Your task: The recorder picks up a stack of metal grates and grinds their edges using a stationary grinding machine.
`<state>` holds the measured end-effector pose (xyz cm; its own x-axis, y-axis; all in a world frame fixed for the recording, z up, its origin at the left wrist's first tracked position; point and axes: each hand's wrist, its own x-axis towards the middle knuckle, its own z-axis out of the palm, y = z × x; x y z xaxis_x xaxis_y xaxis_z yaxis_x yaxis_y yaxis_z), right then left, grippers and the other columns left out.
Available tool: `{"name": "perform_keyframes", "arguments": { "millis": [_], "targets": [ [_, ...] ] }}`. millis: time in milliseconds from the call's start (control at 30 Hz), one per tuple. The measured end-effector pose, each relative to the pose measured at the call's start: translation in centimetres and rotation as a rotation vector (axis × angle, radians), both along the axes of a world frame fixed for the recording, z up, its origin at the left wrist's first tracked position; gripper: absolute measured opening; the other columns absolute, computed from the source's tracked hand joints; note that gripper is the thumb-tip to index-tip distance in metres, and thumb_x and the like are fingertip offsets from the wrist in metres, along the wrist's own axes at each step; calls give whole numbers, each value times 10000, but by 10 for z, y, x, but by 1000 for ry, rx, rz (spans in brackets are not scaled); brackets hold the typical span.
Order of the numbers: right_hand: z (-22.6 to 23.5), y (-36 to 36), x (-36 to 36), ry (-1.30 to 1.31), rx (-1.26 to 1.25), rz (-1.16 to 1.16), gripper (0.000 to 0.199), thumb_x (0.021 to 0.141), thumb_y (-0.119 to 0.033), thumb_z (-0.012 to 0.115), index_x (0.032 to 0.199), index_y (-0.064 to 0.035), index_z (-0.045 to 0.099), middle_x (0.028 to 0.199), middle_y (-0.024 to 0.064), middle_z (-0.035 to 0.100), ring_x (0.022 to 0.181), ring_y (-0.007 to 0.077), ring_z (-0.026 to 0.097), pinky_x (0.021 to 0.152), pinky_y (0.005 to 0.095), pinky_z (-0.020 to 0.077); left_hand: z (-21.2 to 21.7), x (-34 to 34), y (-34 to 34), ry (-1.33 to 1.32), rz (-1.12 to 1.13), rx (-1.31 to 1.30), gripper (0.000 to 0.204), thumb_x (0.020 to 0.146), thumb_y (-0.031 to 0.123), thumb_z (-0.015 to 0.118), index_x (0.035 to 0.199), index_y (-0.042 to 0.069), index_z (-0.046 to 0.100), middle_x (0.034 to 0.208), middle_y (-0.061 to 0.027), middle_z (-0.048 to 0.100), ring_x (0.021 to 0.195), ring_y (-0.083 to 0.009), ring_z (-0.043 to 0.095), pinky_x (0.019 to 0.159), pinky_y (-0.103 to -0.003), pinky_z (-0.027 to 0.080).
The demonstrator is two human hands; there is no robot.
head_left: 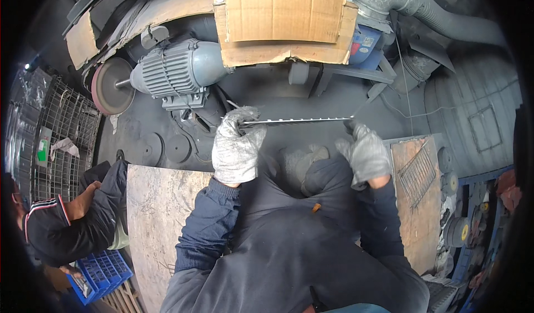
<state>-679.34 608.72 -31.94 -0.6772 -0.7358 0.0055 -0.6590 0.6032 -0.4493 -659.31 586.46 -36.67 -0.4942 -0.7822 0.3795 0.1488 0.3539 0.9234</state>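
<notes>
I hold a long thin metal bar (297,120) with small notches or pins along it, level in front of me. My left hand (238,146), in a dirty grey glove, grips its left end. The bar's right end is held by my right hand (364,153), gloved the same way. The bar hangs over dark dusty ground just right of a grey electric motor (178,71), whose shaft carries a reddish round polishing wheel (110,86).
Cardboard sheets (283,18) cover the machine behind. A stone slab (158,224) lies at my left. On a board (414,202) at my right rests a stack of similar metal pieces. Another person (72,215) sits at left near a blue crate (100,274) and wire racks (61,129).
</notes>
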Motion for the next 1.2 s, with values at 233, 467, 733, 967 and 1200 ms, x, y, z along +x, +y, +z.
{"name": "perform_keyframes", "arguments": {
  "millis": [233, 467, 733, 967, 1200],
  "targets": [
    [22, -29, 50, 380, -692, 217, 636, 691, -120, 857, 1282, -59, 630, 1148, 144, 693, 1044, 369, 650, 956, 480, 506, 81, -26, 10, -277, -140, -825, 311, 644, 38, 760, 928, 125, 670, 950, -49, 708, 946, -271, 695, 1028, -492, 442],
    [-69, -53, 17, -862, -1272, -211, 489, 941, -316, 736, 1271, 16, 596, 1163, 154, 686, 983, 293, 701, 934, 416, 565, 2, -54, 48, 50, 296, -120, 934, 752, 165, 857, 1519, 39, 338, 1483, -229, 413, 1365, -380, 423, 1166, -497, 327],
    [-124, -44, 15, -1479, -1421, -509, 519, 975, -247, 688, 1385, -3, 484, 1278, 134, 600, 1144, 322, 604, 1050, 490, 501, -37, -94, 35, 274, -11, 1011, 376, 828, 46, 817, 1152, 91, 631, 964, -16, 702, 790, -98, 651, 661, -266, 529],
    [-142, -50, -69, -786, -1011, -163, 504, 921, -159, 735, 1356, 2, 536, 1227, 122, 622, 1093, 232, 618, 940, 352, 528, -113, -116, 1, -5, -40, 837, 282, 841, 55, 806, 1022, 55, 590, 960, -24, 674, 793, -128, 626, 695, -267, 532],
    [-167, -68, -160, -921, -665, -379, 323, 889, -217, 772, 1080, 25, 676, 926, 76, 700, 772, 171, 663, 695, 324, 544, -137, -180, -42, -259, -108, 648, 202, 876, 120, 773, 1020, 46, 652, 775, -56, 677, 602, -166, 631, 559, -312, 525]
  ]
}}
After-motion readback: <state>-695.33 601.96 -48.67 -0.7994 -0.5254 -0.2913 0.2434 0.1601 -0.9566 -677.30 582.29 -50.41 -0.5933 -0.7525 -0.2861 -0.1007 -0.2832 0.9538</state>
